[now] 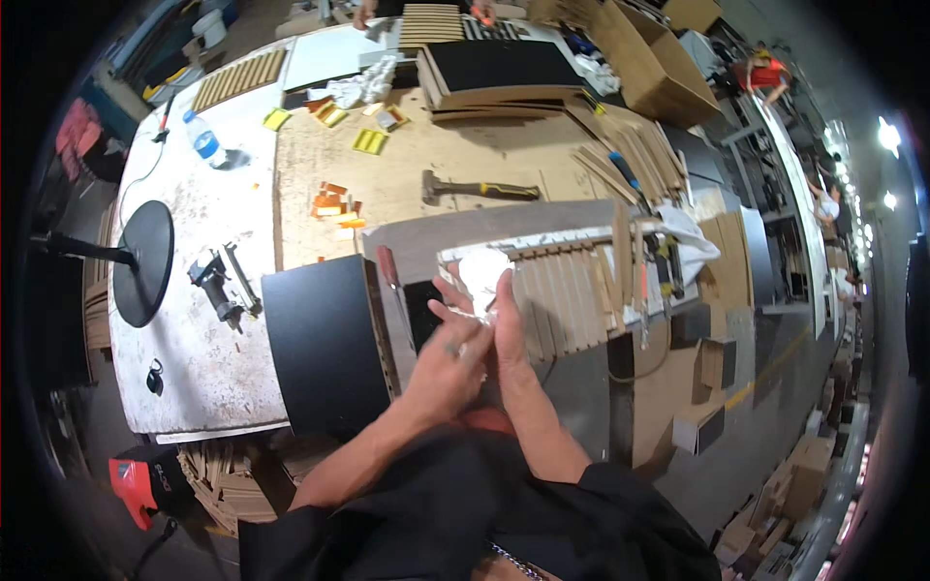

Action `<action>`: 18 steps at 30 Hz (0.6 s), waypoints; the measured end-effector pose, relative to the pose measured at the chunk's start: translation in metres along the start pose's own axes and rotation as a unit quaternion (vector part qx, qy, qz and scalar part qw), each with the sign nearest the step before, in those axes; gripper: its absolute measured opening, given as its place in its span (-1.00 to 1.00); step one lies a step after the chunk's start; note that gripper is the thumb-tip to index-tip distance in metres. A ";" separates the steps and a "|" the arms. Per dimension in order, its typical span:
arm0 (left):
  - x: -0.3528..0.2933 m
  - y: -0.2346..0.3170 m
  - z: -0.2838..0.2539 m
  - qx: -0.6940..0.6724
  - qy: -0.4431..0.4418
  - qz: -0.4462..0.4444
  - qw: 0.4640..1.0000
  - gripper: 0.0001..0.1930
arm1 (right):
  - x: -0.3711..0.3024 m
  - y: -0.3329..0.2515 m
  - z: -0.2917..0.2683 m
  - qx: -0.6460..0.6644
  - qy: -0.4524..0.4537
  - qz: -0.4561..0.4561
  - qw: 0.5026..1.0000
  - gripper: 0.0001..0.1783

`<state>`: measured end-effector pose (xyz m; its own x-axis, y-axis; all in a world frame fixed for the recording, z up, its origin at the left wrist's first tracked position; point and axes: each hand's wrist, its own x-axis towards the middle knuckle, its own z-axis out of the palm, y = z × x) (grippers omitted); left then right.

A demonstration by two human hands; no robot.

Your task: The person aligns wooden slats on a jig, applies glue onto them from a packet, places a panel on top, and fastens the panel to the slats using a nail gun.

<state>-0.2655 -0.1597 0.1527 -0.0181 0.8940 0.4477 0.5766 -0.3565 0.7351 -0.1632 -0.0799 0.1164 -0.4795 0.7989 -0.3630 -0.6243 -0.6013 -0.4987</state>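
In front of my body I hold a crumpled white cloth (483, 271) between both hands, its surface washed out by bright light. My left hand (448, 370) grips the bunched lower part, with some fingers sticking out to the side. Against the other side of the cloth presses my right hand (510, 329), thumb up along it; most of its fingers are hidden. Just beyond and right of the hands lies a slatted wooden panel (567, 300). A screwdriver with a red handle (387, 267) rests on the left, beside a black board (325, 344).
Farther off lie a hammer (481, 188), orange pieces (335, 205), yellow blocks (369, 141) and stacked black-topped boards (504, 73). On the white left table stand a water bottle (204, 142) and a round black disc (145, 263), near a dark power tool (218, 289). Another person's hands (481, 12) show at the far edge.
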 end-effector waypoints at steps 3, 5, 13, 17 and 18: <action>-0.020 0.036 -0.011 -0.062 -0.047 0.053 0.996 -0.71 | -0.047 -0.034 -0.017 0.017 0.014 -0.054 0.998 -0.24; -0.022 0.046 -0.013 -0.086 0.038 -0.096 0.991 -0.80 | -0.078 -0.047 -0.024 -0.047 -0.009 -0.095 0.994 -0.25; -0.021 0.134 0.028 -0.408 -0.024 -0.292 0.865 -0.54 | -0.198 -0.091 -0.016 -0.214 -0.080 -0.196 0.954 -0.24; -0.032 0.166 0.044 -0.483 -0.037 -0.251 0.838 -0.42 | -0.233 -0.098 -0.017 -0.264 -0.115 -0.283 0.915 -0.50; -0.035 0.172 0.046 -0.469 -0.028 -0.270 0.841 -0.40 | -0.234 -0.095 -0.022 -0.330 -0.075 -0.303 0.891 -0.60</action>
<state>-0.1279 -0.2400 0.2404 -0.0162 0.9961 -0.0864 -0.4005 0.0727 0.9134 0.0222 -0.2098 0.2316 -0.2858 0.9336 0.2160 -0.3218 0.1188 -0.9393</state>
